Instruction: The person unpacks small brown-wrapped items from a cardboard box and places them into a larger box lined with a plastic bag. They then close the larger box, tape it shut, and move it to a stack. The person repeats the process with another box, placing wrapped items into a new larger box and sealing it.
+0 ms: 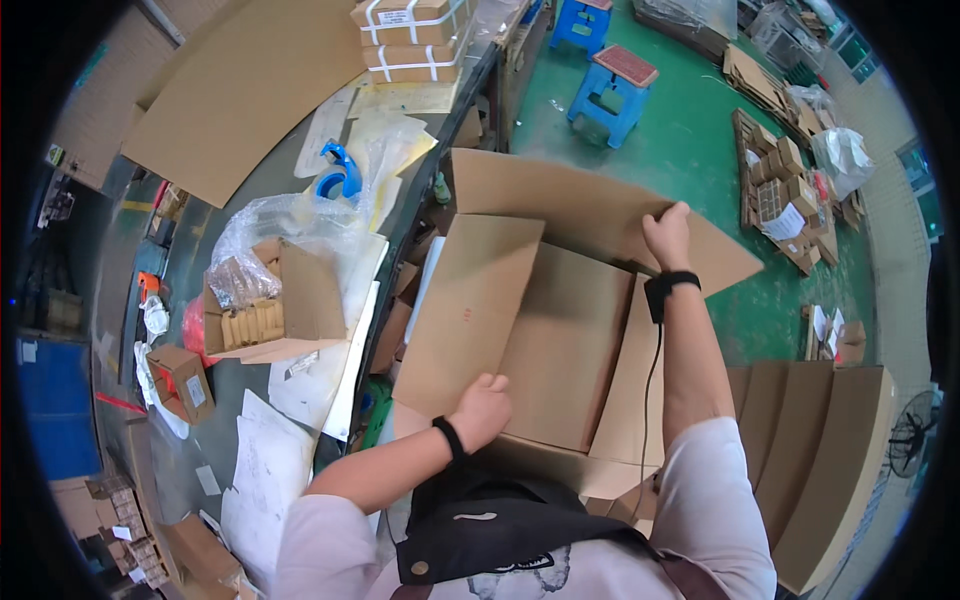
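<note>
A large cardboard box stands in front of my body with its top flaps apart. Its left flap slants over the opening, and the far flap rises on the other side. My left hand is closed at the near edge of the left flap, its fingertips partly hidden. My right hand pinches the far flap toward its right end. A black band with a cable sits on my right wrist. The right flap leans along the opening.
On the workbench at left lie a blue tape dispenser, bubble wrap, a small open box of parts and paper sheets. Flattened cartons stand at right. Blue stools and a loaded pallet are beyond.
</note>
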A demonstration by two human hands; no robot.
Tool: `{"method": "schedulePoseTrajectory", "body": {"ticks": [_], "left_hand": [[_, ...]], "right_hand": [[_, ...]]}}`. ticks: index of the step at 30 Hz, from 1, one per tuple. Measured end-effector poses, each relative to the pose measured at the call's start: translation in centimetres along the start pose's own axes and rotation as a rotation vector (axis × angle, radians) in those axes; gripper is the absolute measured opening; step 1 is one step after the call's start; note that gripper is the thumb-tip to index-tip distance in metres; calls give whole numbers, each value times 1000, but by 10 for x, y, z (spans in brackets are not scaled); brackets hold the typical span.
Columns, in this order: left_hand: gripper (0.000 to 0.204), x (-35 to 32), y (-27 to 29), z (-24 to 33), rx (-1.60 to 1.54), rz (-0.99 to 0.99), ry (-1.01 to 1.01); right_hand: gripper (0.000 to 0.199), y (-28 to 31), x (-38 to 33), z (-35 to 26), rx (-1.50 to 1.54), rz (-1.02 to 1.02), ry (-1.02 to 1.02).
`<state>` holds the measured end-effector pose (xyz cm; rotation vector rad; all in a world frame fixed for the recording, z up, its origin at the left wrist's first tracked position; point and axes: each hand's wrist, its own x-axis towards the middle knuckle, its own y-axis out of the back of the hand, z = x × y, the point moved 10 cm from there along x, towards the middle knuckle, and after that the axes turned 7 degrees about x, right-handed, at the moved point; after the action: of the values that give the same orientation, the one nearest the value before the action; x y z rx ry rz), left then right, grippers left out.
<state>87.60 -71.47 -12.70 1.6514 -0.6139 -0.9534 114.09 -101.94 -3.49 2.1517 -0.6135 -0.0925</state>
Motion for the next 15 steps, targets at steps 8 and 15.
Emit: {"method": "schedulePoseTrajectory", "body": {"ticks": [8,15], "left_hand": [[31,-127,71,-189,133,34,659],[52,-84,53,-152,-52,14,787]], "right_hand": [[37,-105,-251,38,-630,-785,673],[35,42,-259,41,-965,-908,598]]}}
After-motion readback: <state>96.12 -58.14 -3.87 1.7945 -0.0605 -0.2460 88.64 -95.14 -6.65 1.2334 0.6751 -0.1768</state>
